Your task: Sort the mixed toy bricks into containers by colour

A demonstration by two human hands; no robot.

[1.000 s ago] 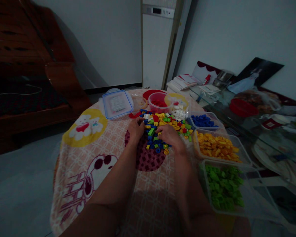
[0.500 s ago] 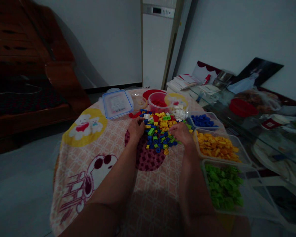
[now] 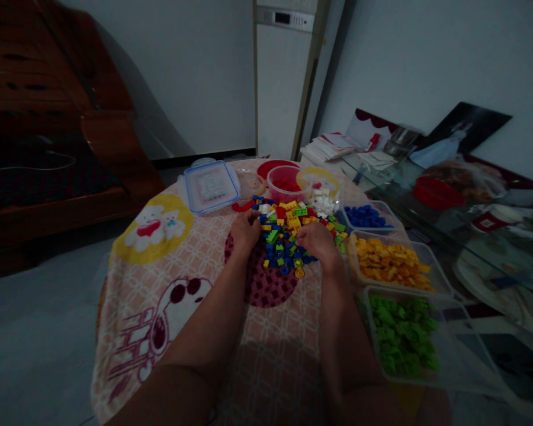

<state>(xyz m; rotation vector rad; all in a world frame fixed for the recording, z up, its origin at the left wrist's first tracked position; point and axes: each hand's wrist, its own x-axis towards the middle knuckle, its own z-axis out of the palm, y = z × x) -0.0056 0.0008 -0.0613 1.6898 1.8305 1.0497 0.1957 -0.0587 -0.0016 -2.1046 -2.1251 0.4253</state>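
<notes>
A loose pile of toy building bricks [image 3: 279,251] in blue, yellow, green, red and white lies on the cloth-covered table. My left hand [image 3: 246,229] rests at the pile's left edge, fingers curled; whether a brick is between them is too dark to see. Over the right part of the pile is my right hand [image 3: 317,239], its fingers pinched together and pointing down among the bricks. What those fingertips grip, if anything, is hidden. To the right stand clear tubs of sorted bricks: blue bricks [image 3: 365,216], yellow bricks [image 3: 391,263] and green bricks [image 3: 402,337].
Behind the pile are a round tub [image 3: 288,192] with red bricks, a heap of white bricks [image 3: 323,203] and a blue-rimmed lid [image 3: 212,187]. A cluttered glass table [image 3: 408,201] adjoins on the right. At the left stands a wooden bench [image 3: 106,136].
My right hand has shifted left, further into the pile, uncovering green and yellow bricks on its right. A yellow brick near its fingers has turned. My left hand stays put.
</notes>
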